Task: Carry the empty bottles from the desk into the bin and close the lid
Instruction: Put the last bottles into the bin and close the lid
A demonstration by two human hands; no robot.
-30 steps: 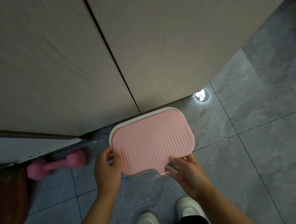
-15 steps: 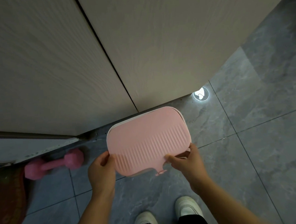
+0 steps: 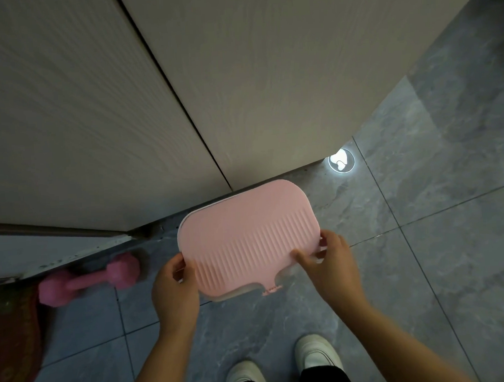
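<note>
The left hand (image 3: 174,288) is curled around the left near edge of the pink lid (image 3: 247,237), with the thumb on top and the other fingers tucked under. The right hand (image 3: 330,265) pinches the right near edge of the same lid, thumb on top and fingers around the side. Both hands hold it at once.

The lid is a flat pink shape with round corners. It has a row of thin ridges across the near half and a small pink tab sticking out at the near edge. It sits over the white bin (image 3: 236,295), and only a thin strip of the bin's white rim shows at the near edge and along the far left edge. Whether the lid is pressed all the way down cannot be told. The bottles cannot be seen; the lid covers the inside of the bin.

The bin stands on the grey tiled floor (image 3: 422,240), right up against the bottom of a tall pale wooden cabinet (image 3: 239,74) with a dark gap between its two doors.

To the left of the bin, a pink dumbbell (image 3: 89,281) lies on the floor near the cabinet's bottom corner. A dark red mat (image 3: 10,335) is at the left edge of the floor.

To the right of the bin, at the cabinet's other bottom corner, a small round light (image 3: 341,160) glows white on the floor.

Near the bottom edge, two white shoes (image 3: 317,354) stand on the tiles, below the person's bare arms.
</note>
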